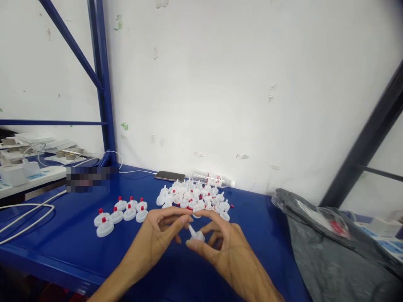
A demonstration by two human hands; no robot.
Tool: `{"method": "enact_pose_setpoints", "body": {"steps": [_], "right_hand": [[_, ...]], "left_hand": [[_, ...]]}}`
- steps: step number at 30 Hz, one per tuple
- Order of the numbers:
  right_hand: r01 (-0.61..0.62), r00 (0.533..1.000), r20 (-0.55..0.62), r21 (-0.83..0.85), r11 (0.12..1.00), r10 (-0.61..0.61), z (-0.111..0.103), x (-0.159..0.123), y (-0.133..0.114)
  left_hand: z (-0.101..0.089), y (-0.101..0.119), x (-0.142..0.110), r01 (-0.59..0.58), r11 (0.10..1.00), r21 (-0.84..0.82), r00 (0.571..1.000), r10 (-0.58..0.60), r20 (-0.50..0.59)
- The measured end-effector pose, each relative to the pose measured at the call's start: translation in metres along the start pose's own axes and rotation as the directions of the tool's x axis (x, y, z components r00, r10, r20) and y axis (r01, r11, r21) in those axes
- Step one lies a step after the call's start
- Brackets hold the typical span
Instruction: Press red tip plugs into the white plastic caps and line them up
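My right hand (222, 239) grips a white nozzle cap (197, 236) between thumb and fingers, its narrow spout tilted up to the left. Close to the tip of that spout, my left hand (168, 224) has thumb and forefinger pinched together; whatever they hold is hidden. Beyond both hands lies a heap of white nozzle caps (185, 195), with small red tips scattered among them. To the left stand several white caps with red tips (116, 216) on their spouts, upright on the blue table (151, 272).
A phone (170, 176) on a white cable and a clear plastic bottle (212, 179) lie along the wall. Grey plastic bags (324, 243) cover the right side. Blue rack posts (102, 84) rise at the left, near a power strip (37, 178) and loose cables.
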State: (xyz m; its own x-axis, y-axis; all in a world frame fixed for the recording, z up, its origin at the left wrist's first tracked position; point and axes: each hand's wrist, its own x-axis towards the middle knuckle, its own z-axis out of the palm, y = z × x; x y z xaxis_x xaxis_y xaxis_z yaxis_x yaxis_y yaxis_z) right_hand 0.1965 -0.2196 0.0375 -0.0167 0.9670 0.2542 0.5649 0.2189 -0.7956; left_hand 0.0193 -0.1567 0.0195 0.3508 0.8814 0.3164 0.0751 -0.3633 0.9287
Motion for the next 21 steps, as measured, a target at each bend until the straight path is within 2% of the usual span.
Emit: {"method": "enact_pose_setpoints", "body": {"steps": [4, 10, 15, 17, 21], "right_hand": [[-0.012, 1.0, 0.001, -0.047, 0.999, 0.012, 0.0, 0.0, -0.003], [-0.007, 1.0, -0.01, -0.034, 0.999, 0.007, -0.002, 0.003, 0.0], [-0.015, 0.999, -0.047, 0.02, 1.0, 0.016, -0.003, 0.005, 0.0], [-0.015, 0.998, -0.054, 0.023, 1.0, 0.016, -0.003, 0.005, -0.001], [-0.003, 0.999, -0.041, 0.008, 1.0, 0.004, -0.004, 0.005, -0.003]], "left_hand": [[0.003, 0.008, -0.003, 0.046, 0.995, -0.09, 0.998, -0.042, 0.044], [0.004, -0.001, -0.004, 0.087, 0.981, -0.173, 0.993, -0.071, 0.095], [0.004, -0.004, -0.002, 0.037, 0.955, -0.293, 0.999, -0.035, 0.011], [0.003, -0.002, -0.002, 0.037, 0.955, -0.294, 0.999, -0.039, 0.0], [0.002, -0.002, -0.004, 0.057, 0.97, -0.237, 0.998, -0.047, 0.047]]}}
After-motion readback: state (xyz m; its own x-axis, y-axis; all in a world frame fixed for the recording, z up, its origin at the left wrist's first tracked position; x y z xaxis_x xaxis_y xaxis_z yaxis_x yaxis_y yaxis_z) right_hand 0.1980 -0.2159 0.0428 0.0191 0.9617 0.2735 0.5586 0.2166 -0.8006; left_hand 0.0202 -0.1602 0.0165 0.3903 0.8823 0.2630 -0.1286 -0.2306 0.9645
